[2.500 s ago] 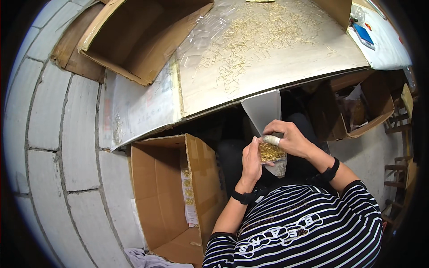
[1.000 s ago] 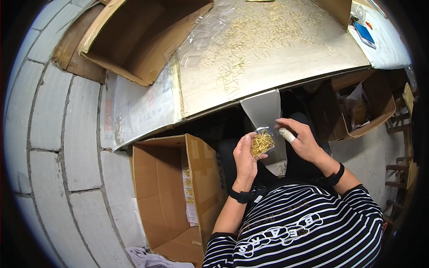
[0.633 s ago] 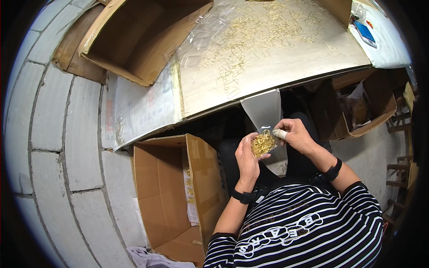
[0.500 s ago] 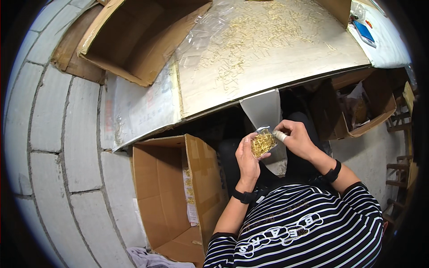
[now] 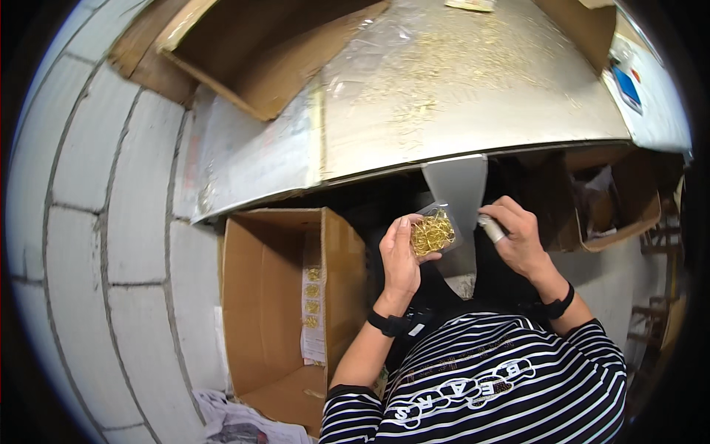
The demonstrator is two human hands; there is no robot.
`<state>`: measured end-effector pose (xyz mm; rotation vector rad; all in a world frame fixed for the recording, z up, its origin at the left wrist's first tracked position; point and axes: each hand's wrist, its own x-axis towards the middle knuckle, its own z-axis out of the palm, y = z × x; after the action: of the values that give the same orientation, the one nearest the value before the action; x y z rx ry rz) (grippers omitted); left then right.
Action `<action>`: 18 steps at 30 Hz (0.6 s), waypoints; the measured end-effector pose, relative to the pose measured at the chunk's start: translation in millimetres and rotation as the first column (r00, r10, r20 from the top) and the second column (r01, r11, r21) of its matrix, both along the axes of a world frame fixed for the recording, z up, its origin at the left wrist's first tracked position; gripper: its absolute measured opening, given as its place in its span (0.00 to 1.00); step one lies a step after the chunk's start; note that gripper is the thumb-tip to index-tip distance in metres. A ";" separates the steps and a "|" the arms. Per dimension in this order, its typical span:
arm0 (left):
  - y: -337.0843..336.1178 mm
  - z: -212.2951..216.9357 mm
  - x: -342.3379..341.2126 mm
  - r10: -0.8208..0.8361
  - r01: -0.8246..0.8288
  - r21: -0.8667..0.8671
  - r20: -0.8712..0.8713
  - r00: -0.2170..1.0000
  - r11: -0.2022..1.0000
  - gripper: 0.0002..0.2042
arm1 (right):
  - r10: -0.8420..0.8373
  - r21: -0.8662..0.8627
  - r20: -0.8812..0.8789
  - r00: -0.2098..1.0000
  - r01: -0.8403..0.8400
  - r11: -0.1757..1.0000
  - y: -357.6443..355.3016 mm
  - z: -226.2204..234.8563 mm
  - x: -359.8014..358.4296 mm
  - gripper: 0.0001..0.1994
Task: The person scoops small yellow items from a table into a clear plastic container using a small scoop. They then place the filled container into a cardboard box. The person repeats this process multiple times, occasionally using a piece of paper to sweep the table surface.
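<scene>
Pinching small clear bag (image 5: 435, 231) of gold clips, left hand (image 5: 401, 255) grips lightly; right hand (image 5: 518, 238) curled, empty beside it. Risk: loose pinch, unsealed mouth, clips spill into open cardboard box (image 5: 285, 311) below.

Small clear plastic bag (image 5: 435, 231) filled with a tangle of thin gold-coloured wire rings, held upright between thumb and fingers of the left hand (image 5: 400, 257), in front of a grey chute (image 5: 457, 191) hanging from the table edge, above the lap.
</scene>
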<state>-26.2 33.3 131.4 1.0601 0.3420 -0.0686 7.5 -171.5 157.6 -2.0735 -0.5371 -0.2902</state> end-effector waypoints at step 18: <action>352.1 -18.6 -199.4 0.504 -0.392 0.363 -0.300 0.810 0.846 0.10 | 0.452 -0.388 -0.378 0.808 -0.582 0.715 68.2 -33.3 -5.7 0.18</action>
<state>-225.6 385.5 112.7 1.2234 0.9870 0.2138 1.7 -103.3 124.3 -2.2724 -1.0959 0.5047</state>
